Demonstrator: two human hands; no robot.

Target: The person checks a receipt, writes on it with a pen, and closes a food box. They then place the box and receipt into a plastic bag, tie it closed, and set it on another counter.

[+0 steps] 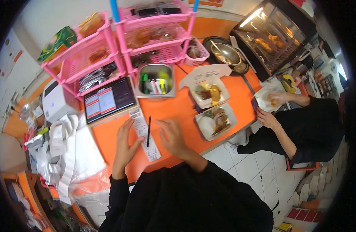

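Observation:
A long printed receipt [152, 152] lies on the orange table, with a thin black pen [149, 131] resting lengthwise on it. My left hand [125, 145] is open at the receipt's left edge, its thumb reaching over the paper. To the right of the pen hovers my right hand [173, 137], fingers apart and slightly curled, holding nothing. Beyond my left hand is a tablet [124, 92] with order windows on its screen. Two open food boxes, one nearer [201, 125] and one farther [225, 92], sit to the right of my right hand.
A steel tub [171, 93] of markers stands behind the receipt, before pink racks [151, 52]. White printer [58, 102] and plastic bags [83, 150] are at left. At right, a co-worker [317, 131] handles food in a box, near a metal bowl [226, 54] and lit display case [276, 34].

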